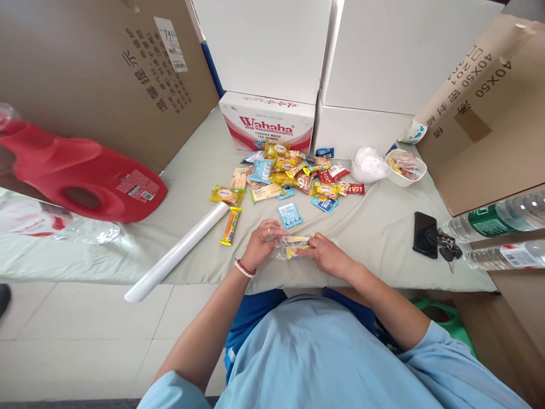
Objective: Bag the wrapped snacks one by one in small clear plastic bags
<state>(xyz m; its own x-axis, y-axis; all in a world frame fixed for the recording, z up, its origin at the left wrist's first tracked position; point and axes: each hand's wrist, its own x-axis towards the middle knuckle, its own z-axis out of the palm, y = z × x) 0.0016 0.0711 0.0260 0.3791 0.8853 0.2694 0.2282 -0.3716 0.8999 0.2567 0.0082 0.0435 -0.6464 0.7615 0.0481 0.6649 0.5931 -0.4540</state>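
Crinkly clear plastic hides most of the yellow snack packet [298,245] I grasp between my left hand [263,243] and right hand [326,254], so its print is unreadable. It sits at the near edge of the grey-green sheet [374,227], cardboard boxes [97,74] walling the back.

open cloth betw snack pile [293,170] & table edge; roll [179,250] blocks left, phone [424,234] right.

head cam | worn high, looks forward and down | hands [293,250] close below | table [383,227] and boxes [268,119] beyond
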